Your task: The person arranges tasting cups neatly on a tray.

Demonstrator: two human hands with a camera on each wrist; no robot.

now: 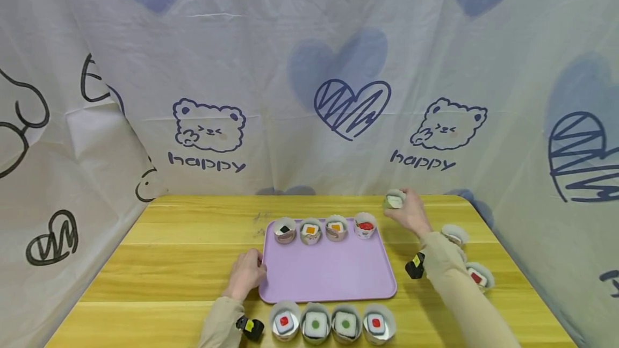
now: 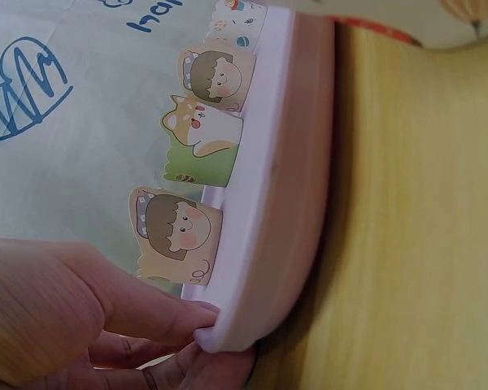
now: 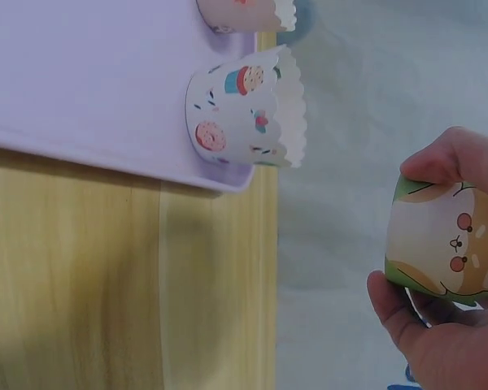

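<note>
A pink-purple tray [image 1: 329,273] lies on the wooden table. My left hand [image 1: 245,274] pinches its left rim, thumb above and fingers beneath, as the left wrist view shows. My right hand [image 1: 410,212] holds a green paper baking cup [image 3: 443,240] with a dog print, raised near the table's far right. Something whitish shows inside that cup in the head view. Along the tray's far side stand several paper cups in a row; one holds a dark-topped piece [image 1: 285,230], two hold orange-topped pieces, and a white printed cup [image 3: 244,110] at the right end holds something red.
Several cups with red- or green-dotted white squares line the table in front of the tray, including one green-dotted cup [image 1: 316,324]. Beyond the right forearm stand more cups, one with a red-topped piece [image 1: 479,277]. A printed curtain [image 1: 309,176] hangs behind the table.
</note>
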